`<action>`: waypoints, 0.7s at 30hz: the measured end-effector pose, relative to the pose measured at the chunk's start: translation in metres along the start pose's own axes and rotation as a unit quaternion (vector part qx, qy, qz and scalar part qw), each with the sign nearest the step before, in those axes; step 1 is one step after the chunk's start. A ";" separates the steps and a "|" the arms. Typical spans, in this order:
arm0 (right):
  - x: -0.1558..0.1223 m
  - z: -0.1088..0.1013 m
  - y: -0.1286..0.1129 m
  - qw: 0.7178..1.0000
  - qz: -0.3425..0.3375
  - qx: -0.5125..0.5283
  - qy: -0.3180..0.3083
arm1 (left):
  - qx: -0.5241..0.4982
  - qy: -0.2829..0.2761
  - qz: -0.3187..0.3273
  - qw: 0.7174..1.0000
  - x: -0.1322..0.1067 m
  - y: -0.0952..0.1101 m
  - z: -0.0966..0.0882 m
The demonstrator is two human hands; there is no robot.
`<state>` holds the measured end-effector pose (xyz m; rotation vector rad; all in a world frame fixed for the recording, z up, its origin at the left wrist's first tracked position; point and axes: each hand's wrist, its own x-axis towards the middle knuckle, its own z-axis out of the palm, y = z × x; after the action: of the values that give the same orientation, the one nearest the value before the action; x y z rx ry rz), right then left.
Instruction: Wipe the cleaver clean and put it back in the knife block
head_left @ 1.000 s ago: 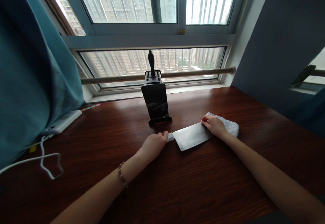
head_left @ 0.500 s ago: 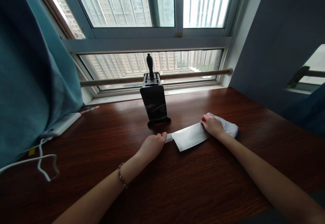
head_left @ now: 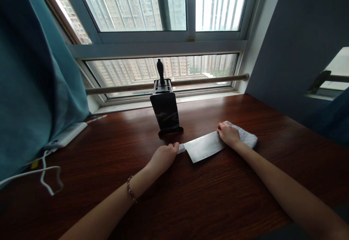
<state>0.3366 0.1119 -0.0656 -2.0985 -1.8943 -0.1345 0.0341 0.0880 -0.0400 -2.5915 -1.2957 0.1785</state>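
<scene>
A cleaver with a broad, pale metal blade is held low over the brown table, its far end toward the right. My left hand is closed around its handle, and only a short light-coloured piece of the handle shows. At the blade's far end, my right hand is closed on a whitish cloth, pressing it against the blade. Most of the cloth spreads out to the right, past the fingers. The blade's tip is hidden under the right hand and cloth.
A black knife block with one black-handled knife in it stands beyond the cleaver. On the left, a white power strip and white cable lie by a blue curtain. A rail crosses the window behind.
The view tilts very slightly. My right hand and the cloth sit a few pixels farther right along the blade; the left hand keeps its grip on the handle.
</scene>
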 end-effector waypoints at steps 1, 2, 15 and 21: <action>0.000 0.000 0.001 1.000 0.004 0.005 0.000 | 0.000 0.000 -0.002 1.000 0.000 0.000 0.000; 0.001 0.001 0.003 1.000 0.007 0.012 0.000 | 0.000 -0.001 -0.003 1.000 0.000 0.000 0.000; -0.008 -0.012 -0.012 0.958 -0.119 0.248 -0.085 | -0.012 0.001 -0.007 1.000 0.000 -0.001 0.001; -0.030 -0.012 -0.054 0.910 -0.228 0.331 -0.105 | -0.013 0.009 -0.003 1.000 0.000 -0.001 0.006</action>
<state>0.2816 0.0842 -0.0539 -1.2433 -2.1210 0.5782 0.0317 0.0896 -0.0450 -2.6035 -1.3086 0.1396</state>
